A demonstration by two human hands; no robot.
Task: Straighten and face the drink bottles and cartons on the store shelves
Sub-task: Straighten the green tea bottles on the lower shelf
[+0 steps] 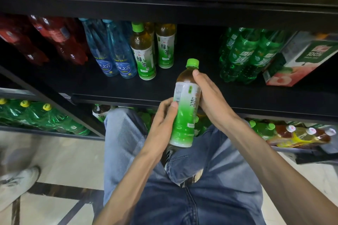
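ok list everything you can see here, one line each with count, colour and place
held green tea bottle: one, green cap, green-white label, in front of the middle shelf edge
shelved green tea bottles: at least three, same label, middle shelf, centre
blue water bottles: two front, blue, left of the teas
red soda bottles: several, red, far left
green soda bottles: several, green, right
peach juice carton: one, white-green-pink, far right, tilted
middle shelf: black
left hand: grip on the bottle's lower label
right hand: grip near its shoulder
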